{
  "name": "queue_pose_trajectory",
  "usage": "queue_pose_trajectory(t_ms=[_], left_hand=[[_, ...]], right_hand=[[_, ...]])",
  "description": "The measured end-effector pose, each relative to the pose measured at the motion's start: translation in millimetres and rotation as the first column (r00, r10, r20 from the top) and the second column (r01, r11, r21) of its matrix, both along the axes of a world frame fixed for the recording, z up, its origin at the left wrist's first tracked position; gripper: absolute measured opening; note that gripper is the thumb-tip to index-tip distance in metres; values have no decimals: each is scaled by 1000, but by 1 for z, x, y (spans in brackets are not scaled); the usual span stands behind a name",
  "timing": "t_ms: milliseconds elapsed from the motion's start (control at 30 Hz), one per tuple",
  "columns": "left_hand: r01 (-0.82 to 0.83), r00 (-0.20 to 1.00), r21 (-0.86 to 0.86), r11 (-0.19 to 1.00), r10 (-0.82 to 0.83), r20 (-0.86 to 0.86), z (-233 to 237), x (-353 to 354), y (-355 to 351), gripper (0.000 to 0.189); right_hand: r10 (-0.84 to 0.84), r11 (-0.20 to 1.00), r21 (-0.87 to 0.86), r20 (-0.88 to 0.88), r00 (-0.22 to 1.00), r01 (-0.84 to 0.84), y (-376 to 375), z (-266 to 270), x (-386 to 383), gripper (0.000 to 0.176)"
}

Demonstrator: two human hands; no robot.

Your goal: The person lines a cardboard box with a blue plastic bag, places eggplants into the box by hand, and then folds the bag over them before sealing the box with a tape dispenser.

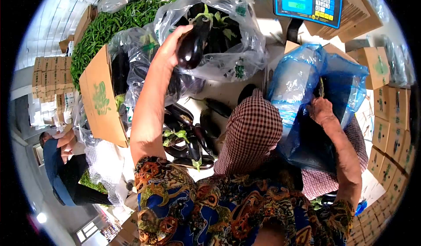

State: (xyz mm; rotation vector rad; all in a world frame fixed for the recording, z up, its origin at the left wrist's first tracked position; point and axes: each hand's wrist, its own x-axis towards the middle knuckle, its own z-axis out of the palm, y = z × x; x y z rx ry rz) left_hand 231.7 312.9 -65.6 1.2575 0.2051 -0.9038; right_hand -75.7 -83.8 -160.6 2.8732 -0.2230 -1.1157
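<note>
My left hand (171, 46) is closed around a glossy dark eggplant (191, 48), stem end up, over a clear plastic bag (252, 48). More eggplants (223, 31) lie inside that bag. At the right, my right hand (322, 111) reaches into a blue plastic bag (294, 86) that lines a carton. Its fingers are closed on a dark thing with a greenish end that looks like an eggplant (321, 89), mostly hidden by the hand and bag. Several loose eggplants (188, 132) lie on the white surface between my left arm and my checkered-cloth knee (254, 127).
A scale display (307, 2) stands at the back right. Green peppers (105, 40) are heaped at the back left, beside an open carton (103, 99) holding bagged eggplants. Stacked cartons (390, 127) line the right side. Another person (61, 167) works at far left.
</note>
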Motion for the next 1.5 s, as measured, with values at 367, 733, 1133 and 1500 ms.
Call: queue_pose_trajectory(t_ms=[367, 733, 1133, 1500], left_hand=[[76, 984, 173, 982, -102, 145, -7, -160, 40, 83], [-103, 832, 217, 971, -36, 553, 36, -136, -23, 67], [8, 743, 228, 974, -158, 650, 42, -144, -46, 83], [605, -384, 250, 756, 2, 923, 76, -158, -247, 42]], right_hand=[[-7, 991, 137, 30, 1000, 3, -9, 9, 3, 40], [-207, 959, 242, 231, 951, 150, -47, 25, 7, 32], [-394, 696, 637, -46, 918, 331, -43, 4, 0, 33], [-891, 35, 998, 8, 454, 51, 15, 146, 3, 58]])
